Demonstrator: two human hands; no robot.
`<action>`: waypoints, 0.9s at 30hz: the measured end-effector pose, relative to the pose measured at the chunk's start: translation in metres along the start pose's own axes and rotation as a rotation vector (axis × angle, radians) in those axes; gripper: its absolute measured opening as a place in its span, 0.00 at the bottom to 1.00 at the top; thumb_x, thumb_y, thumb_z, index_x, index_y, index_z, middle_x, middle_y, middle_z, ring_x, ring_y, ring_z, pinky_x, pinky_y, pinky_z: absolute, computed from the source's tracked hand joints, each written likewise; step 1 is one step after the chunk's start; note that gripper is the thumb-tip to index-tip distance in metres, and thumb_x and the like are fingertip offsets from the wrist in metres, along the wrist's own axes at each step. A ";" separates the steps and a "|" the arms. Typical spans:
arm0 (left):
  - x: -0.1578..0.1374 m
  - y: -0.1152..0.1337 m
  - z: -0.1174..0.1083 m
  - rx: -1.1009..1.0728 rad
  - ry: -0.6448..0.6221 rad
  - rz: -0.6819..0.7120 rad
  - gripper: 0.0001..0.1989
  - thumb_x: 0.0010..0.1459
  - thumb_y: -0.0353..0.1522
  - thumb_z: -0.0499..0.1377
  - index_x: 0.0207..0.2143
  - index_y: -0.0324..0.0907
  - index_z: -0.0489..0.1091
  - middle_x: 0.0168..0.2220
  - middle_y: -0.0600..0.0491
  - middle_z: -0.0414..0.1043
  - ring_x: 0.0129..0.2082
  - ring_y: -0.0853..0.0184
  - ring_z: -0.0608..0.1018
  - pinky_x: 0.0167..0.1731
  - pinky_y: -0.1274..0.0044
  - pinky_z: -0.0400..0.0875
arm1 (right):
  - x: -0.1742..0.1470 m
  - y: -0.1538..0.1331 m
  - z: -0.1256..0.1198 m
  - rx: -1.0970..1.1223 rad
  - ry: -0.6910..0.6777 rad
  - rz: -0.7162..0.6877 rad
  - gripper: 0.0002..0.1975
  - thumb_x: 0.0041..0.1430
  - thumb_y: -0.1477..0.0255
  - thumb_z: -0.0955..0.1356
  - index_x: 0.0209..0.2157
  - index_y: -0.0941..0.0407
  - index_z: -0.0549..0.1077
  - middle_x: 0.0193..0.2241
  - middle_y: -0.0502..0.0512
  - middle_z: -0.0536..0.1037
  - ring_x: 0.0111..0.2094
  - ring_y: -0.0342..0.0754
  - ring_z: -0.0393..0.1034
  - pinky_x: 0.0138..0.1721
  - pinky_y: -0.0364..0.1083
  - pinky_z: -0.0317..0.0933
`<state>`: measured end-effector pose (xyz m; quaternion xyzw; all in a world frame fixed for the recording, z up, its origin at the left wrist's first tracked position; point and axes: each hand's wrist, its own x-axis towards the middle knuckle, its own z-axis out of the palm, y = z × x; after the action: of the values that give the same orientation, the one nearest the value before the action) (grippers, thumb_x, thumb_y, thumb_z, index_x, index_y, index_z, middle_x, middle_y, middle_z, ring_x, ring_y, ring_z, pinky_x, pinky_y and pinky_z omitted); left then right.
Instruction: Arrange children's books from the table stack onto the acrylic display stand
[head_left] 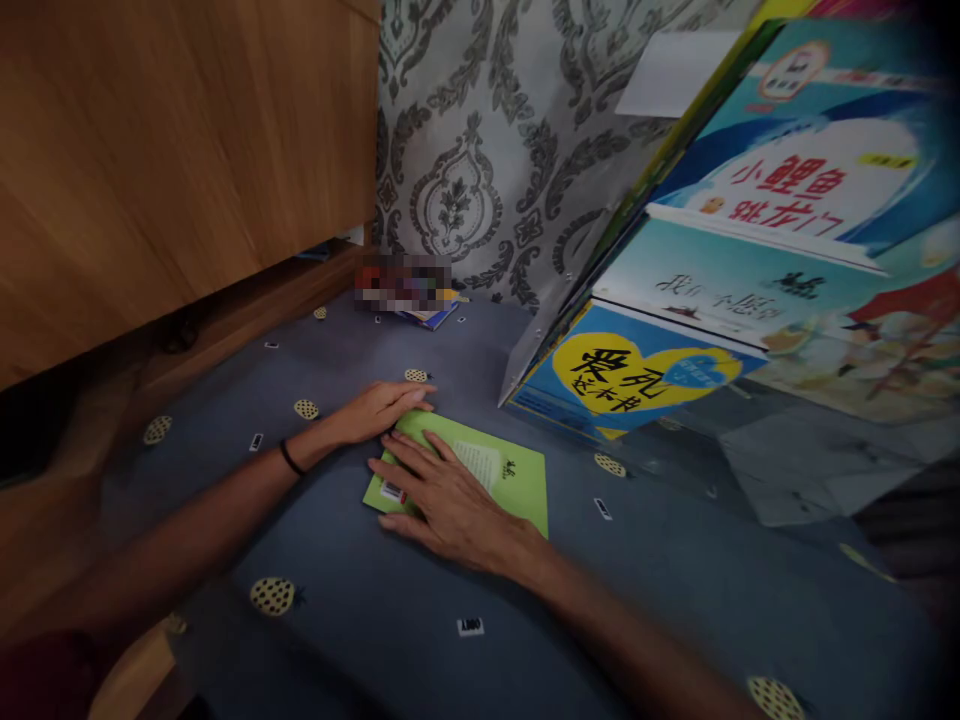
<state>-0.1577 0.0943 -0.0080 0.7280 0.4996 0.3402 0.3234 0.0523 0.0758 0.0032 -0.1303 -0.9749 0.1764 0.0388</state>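
A thin lime-green book [525, 475] lies flat on the dark blue patterned cloth [360, 610], a text panel and a barcode showing on its cover. Across its left half rests my right hand [450, 500], fingers spread and pressed flat, hiding part of the cover. My left hand [382, 410] is at the book's upper left corner, its fingers stretched out and lying flat by the edge. A dark band circles the left wrist.
On the right stands a clear display rack holding several picture books [637, 370]. Against the patterned wall [457, 190] lies a small stack of books [435, 315], partly blurred out. A wooden cabinet [187, 150] overhangs the left side.
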 end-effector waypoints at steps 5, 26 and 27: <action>-0.002 0.000 0.000 -0.013 -0.008 -0.007 0.26 0.71 0.45 0.45 0.60 0.39 0.68 0.50 0.47 0.80 0.54 0.58 0.78 0.56 0.68 0.69 | 0.007 0.003 -0.003 -0.022 0.005 0.026 0.30 0.71 0.53 0.60 0.67 0.53 0.61 0.68 0.62 0.61 0.71 0.54 0.47 0.70 0.63 0.36; -0.007 0.005 0.004 0.131 -0.013 0.053 0.24 0.70 0.44 0.47 0.58 0.41 0.70 0.53 0.48 0.78 0.55 0.58 0.77 0.57 0.67 0.68 | -0.043 0.039 -0.001 -0.120 0.084 0.260 0.31 0.73 0.56 0.56 0.69 0.57 0.55 0.70 0.64 0.55 0.71 0.57 0.45 0.70 0.65 0.40; -0.007 0.005 0.004 0.136 -0.012 0.052 0.24 0.70 0.44 0.47 0.58 0.42 0.70 0.53 0.48 0.78 0.55 0.58 0.77 0.57 0.67 0.68 | -0.055 0.044 -0.001 -0.126 0.089 0.283 0.31 0.73 0.56 0.56 0.70 0.57 0.55 0.70 0.64 0.55 0.71 0.57 0.45 0.69 0.65 0.42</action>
<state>-0.1539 0.0860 -0.0072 0.7631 0.5007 0.3094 0.2670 0.1156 0.1016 -0.0132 -0.2760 -0.9533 0.1128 0.0486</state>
